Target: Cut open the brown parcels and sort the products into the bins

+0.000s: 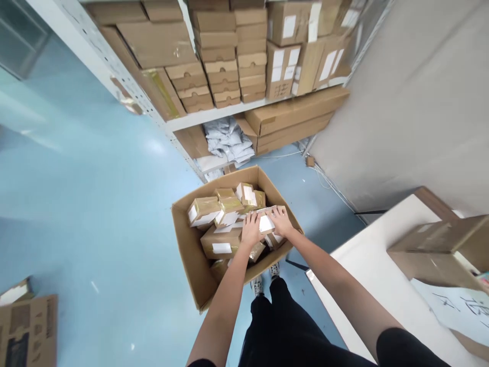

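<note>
A large open cardboard carton (194,265) stands on the floor in front of my feet, filled with several small taped parcels bearing white labels. Both of my hands are inside it, gripping one small labelled box (267,223) from its two ends. My left hand (251,229) is closed on the left end, and my right hand (281,222) on the right end. Beneath and beside this box lie other parcels, among them a wide brown parcel (208,241) and a taped parcel (228,205). The undersides of my fingers are partly hidden.
A metal shelf (183,121) packed with cardboard boxes rises behind the carton, with grey plastic bags (227,137) on its lower level. At right stands a white table (367,260) holding an open box (431,250). Another carton (28,331) sits at lower left on the blue floor.
</note>
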`<state>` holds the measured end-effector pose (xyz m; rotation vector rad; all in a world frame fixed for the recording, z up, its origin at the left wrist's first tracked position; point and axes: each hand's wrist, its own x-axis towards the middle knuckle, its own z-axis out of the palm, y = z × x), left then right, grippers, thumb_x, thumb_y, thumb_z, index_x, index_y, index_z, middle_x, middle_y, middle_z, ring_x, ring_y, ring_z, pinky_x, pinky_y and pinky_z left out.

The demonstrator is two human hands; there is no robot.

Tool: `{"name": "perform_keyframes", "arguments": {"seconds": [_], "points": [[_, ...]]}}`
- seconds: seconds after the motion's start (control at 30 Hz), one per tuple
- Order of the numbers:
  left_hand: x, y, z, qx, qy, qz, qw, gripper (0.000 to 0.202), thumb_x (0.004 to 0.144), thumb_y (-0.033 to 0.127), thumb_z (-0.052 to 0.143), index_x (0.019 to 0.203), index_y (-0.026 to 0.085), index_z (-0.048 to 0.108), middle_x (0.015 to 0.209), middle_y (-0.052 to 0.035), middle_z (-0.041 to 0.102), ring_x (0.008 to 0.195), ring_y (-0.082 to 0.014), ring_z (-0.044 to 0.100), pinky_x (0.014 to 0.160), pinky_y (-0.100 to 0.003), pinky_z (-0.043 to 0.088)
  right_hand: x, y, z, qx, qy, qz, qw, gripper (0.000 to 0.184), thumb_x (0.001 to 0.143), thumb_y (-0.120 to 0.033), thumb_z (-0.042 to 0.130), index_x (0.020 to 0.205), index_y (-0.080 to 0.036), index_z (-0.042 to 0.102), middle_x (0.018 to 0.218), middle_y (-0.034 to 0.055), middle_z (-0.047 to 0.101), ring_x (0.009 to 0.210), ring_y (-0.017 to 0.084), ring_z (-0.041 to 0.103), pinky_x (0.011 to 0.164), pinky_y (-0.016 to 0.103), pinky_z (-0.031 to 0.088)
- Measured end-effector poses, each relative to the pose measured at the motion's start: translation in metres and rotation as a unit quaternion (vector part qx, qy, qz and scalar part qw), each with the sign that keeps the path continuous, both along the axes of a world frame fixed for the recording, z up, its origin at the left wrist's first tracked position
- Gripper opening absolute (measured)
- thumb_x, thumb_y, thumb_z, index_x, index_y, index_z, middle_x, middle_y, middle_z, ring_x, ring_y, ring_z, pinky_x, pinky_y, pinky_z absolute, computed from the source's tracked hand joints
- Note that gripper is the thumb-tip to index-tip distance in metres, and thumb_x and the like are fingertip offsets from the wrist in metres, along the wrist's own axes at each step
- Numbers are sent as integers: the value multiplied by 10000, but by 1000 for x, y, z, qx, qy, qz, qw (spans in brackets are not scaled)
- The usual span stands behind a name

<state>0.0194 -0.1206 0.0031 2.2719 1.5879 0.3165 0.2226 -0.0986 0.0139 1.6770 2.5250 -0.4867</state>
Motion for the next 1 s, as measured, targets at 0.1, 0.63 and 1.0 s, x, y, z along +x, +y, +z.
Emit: {"name": "perform_keyframes", "arguments": {"seconds": [0.1,0.63,1.0], "points": [[-1,4,42,54,-32,-41,997,1036,754,450,848,1632,250,336,1601,-168,484,1541,-410,347,1243,-558,336,6,-16,43,62,0,-39,997,1141,683,-220,872,1677,-259,313,1695,230,298,1572,445,213,1251,623,123],[238,-94,140,136,-69,-380,912,1053,693,324,863,1622,261,372,1599,-141,500,1541,-406,360,1234,-568,366,203,-263,144,154,-55,-355,920,1088,672,-201,794,1666,-252,352,1666,214,367,1571,436,228,1258,599,98],[506,-360,111,59,-20,-597,800,1127,685,284,873,1646,289,285,1668,-116,415,1593,-364,281,1229,-496,382,370,-592,94,112,-84,-593,793,1121,694,-245,838,1684,-254,311,1680,222,349,1567,455,228,1250,631,57]]}}
